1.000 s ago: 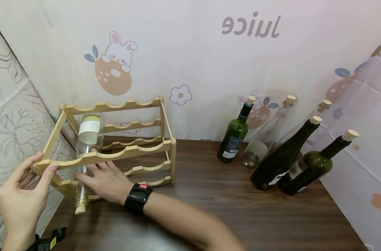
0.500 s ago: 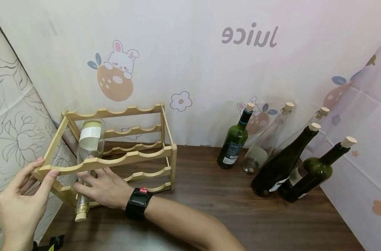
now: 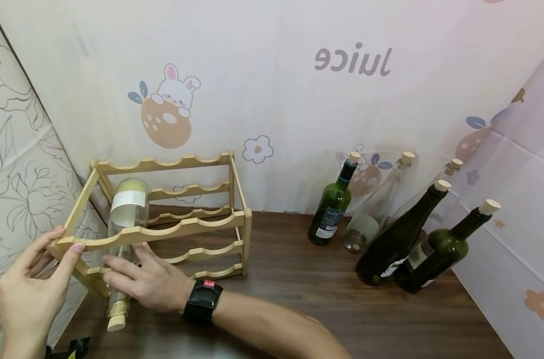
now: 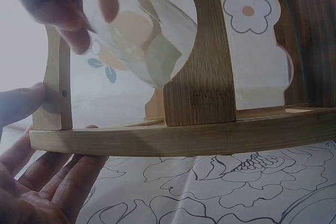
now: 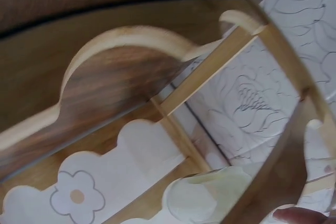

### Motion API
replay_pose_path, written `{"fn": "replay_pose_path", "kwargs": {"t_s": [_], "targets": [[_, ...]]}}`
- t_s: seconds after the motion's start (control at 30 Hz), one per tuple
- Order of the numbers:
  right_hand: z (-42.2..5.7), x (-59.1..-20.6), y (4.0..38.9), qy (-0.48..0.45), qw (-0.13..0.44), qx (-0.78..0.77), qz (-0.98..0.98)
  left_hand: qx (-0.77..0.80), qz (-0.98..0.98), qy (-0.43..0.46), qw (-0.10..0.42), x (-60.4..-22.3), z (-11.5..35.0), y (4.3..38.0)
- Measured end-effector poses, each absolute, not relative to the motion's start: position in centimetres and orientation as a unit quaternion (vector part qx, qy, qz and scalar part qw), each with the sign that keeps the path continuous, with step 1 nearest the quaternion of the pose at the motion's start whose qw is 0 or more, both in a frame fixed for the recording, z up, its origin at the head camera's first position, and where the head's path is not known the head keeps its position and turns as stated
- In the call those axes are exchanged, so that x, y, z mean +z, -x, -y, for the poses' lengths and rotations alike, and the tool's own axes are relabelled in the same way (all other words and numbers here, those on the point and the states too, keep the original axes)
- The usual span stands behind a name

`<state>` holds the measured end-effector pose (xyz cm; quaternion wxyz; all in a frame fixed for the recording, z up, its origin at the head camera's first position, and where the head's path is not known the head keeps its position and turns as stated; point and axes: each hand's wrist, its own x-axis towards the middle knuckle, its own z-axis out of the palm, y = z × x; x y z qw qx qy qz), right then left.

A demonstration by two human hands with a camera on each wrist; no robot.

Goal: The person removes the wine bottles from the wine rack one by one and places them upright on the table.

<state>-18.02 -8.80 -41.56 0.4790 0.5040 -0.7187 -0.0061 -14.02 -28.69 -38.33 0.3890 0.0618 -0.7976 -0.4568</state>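
A wooden wine rack [image 3: 213, 225] with scalloped rails stands on the left part of the table. Inside its left end lies a clear glass bottle [image 3: 129, 199], base to the back, with its corked neck sticking out below the front top rail toward me. My right hand [image 3: 148, 281] reaches to the rack's front and grips this bottle near the neck. In the left wrist view, fingers curl about the glass. My left hand [image 3: 34, 284] holds the rack's front left top corner, thumb on the rail and fingers outside. The right wrist view shows the bottle's base [image 5: 191, 200] behind a rail.
To the right stand a small green bottle [image 3: 330, 214], a clear bottle [image 3: 363, 224], another clear one partly hidden, a tall dark bottle [image 3: 399, 239] and a dark green bottle [image 3: 440, 249], all corked. Printed cloth [image 3: 272, 89] hangs behind and at both sides.
The clear bottle has slid slightly toward me, its cork now lower and farther out. My right hand has moved with it. My left hand stays on the rack's corner; the head view has tilted up.
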Motion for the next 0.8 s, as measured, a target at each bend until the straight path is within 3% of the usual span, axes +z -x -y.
{"fn": "replay_pose_path", "kwargs": {"t_s": [0.23,0.5,0.8], "targets": [[8.9,-42.7,16.1,-0.515,0.471,-0.022,0.715,-0.455,0.802,-0.056,0.382,-38.6,29.2,14.1],[7.4,-41.7,13.0,-0.548,0.439,-0.027,0.712,-0.459,0.791,-0.015,0.405,-38.9,28.7,14.2],[4.9,-41.0,10.0,-0.587,0.443,-0.017,0.678,-0.479,0.787,-0.03,0.387,-38.2,28.9,14.4]]}}
